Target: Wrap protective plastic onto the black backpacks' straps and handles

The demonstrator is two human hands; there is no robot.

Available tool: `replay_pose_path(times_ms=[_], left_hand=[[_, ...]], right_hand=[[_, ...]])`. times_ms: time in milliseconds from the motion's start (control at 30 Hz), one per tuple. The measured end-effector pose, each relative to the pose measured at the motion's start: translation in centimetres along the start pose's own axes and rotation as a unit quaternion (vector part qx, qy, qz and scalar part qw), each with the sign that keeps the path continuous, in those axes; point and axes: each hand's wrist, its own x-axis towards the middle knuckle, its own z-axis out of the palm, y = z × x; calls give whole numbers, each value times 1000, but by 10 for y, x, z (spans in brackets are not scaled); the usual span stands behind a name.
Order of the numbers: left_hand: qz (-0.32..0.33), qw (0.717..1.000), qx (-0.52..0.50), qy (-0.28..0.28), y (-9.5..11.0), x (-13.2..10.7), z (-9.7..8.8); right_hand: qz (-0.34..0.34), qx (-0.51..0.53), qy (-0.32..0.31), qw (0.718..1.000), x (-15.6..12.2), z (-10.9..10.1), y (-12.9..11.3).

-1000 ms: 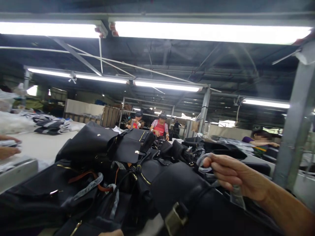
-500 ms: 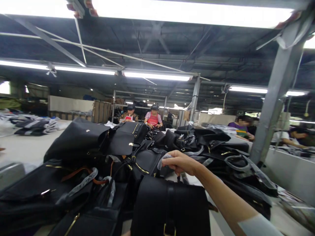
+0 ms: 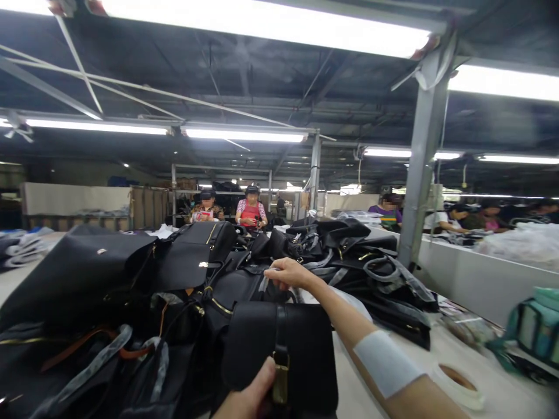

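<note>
A black handbag with a brass buckle stands upright in front of me on the table. My left hand comes up from the bottom edge and presses its thumb on the buckle strap, gripping the bag's front. My right hand, arm stretched forward with a white patch on the forearm, pinches a plastic-wrapped strap at the top of the bag. A big heap of black handbags with gold fittings and wrapped handles lies to the left and behind.
More black bags are piled at the right of the heap. A roll of tape lies on the white table; a teal bag sits at the right edge. A grey post rises nearby. Several people work at far tables.
The view has swung right. My right hand drew further forward along the strap, the bag stands lower in view, and my left hand has come up onto its buckle.
</note>
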Motion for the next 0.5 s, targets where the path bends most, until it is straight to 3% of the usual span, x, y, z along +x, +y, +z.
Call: replay_pose_path(times_ms=[67,167,300,400,500], left_hand=[[-17,998,-26,50,8,13,6],[15,992,11,126,20,29,9],[23,990,29,138,32,58,9],[34,989,13,143,32,85,8],[41,988,3,150,29,108,7]], right_hand=[[-27,-10,52,998,-7,-13,-2],[-54,-5,137,989,-25,-42,0],[-21,25,178,984,-63,-69,22],[7,31,162,986,-100,-50,49],[5,15,130,991,-137,2,79]])
